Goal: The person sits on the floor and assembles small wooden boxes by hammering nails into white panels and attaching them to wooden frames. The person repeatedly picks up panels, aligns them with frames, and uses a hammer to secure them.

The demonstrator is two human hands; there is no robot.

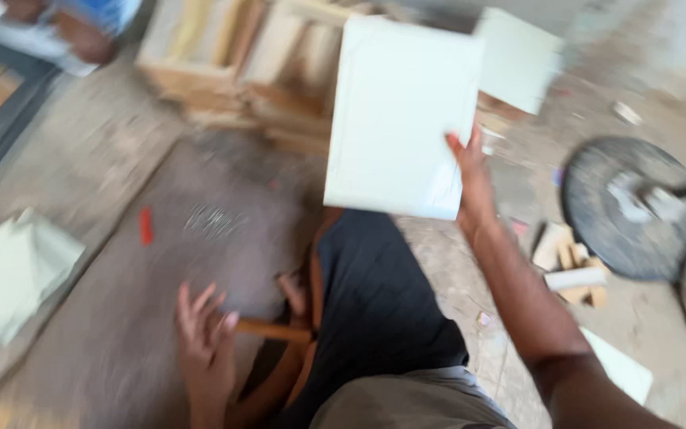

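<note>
Above the dusty concrete floor point(121, 206), near the middle of the scene, a pale tile point(401, 115) is held up flat, a smooth rectangle with a faint border line running just inside its edges. The right hand point(470, 179) grips it at the lower right corner, fingers spread behind the face and the thumb pressed on the front, with the forearm rising straight from the near right. Lower left, the left hand point(204, 342) sits close to the floor, fingers loosely curled and part open around the end of a wooden handle point(273, 330), a round brown stick lying level; whether the grip is firm, the blur hides. Between the arms is a dark cloth point(375, 310) over the person's legs. Behind the tile, on the far side, rough wooden frames point(232, 56) lie stacked, and another pale tile point(518, 57) leans just right of them. To the left lies a heap of pale tiles point(9, 274), with a small red piece point(146, 226) nearby. On the right is a round grey pan point(629, 208) crusted with mortar, and small wood scraps point(573, 274) beside it.
</note>
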